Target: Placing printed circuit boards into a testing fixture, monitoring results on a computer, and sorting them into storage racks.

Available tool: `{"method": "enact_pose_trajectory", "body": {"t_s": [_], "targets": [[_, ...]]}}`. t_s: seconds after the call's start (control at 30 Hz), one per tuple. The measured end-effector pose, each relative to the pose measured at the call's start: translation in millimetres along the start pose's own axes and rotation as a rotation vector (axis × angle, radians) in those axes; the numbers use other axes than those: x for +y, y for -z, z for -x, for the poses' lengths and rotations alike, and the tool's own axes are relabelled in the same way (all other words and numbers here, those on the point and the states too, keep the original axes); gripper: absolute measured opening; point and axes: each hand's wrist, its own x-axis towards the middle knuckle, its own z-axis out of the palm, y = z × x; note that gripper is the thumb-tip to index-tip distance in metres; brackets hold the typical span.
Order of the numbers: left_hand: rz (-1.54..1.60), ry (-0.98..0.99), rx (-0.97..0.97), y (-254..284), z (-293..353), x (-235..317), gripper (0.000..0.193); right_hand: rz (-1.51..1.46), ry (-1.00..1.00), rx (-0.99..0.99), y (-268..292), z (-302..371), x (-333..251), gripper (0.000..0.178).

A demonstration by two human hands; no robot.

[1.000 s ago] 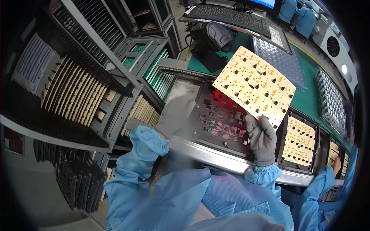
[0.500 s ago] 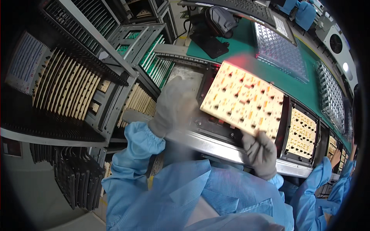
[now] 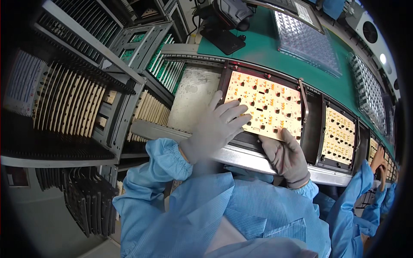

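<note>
A cream circuit board (image 3: 269, 102) dotted with black and orange parts lies over a black fixture frame (image 3: 223, 81) on the line in front of me. My right hand (image 3: 286, 157), gloved in grey, holds its near edge, thumb on top and fingers tucked under. My left hand (image 3: 217, 129), gloved too, spreads its fingers at the board's left edge. Those fingertips overlap the near left corner; whether they press on it I cannot tell. Along the frame's right side runs a metal clip (image 3: 304, 101).
On my left, a rack (image 3: 71, 101) holds several upright cream boards. A bare metal plate (image 3: 191, 94) adjoins the fixture. Another framed board (image 3: 339, 135) sits to the right, near a co-worker's hands (image 3: 378, 161). Clear plastic trays (image 3: 305, 43) rest on the green mat (image 3: 258, 47).
The board has come down from a tilted, raised position onto the fixture. My left hand has moved right to its edge, and its fingers have spread. My right hand still grips the near edge.
</note>
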Motion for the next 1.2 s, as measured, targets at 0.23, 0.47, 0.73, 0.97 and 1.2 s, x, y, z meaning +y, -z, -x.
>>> {"method": "enact_pose_trajectory", "body": {"t_s": [0.23,0.47,0.73,0.97,1.2], "targets": [[0.278,0.218,-0.122,10,-5,-10,0.046,0.304,-0.065,0.059,0,50,-21,0.052],[0.374,0.097,-0.246,23,28,-51,0.026,1.589,0.921,0.377,1,3,-74,0.040],[0.213,-0.167,-0.242,16,7,-49,0.015,2.242,0.888,0.504,18,-62,-121,0.047],[-0.037,-0.191,-0.286,19,5,-42,0.014,2.286,0.865,0.587,29,-80,-137,0.039],[-0.047,-0.146,-0.268,18,-4,-33,0.016,2.596,0.972,0.701,2,-94,-144,0.022]]}}
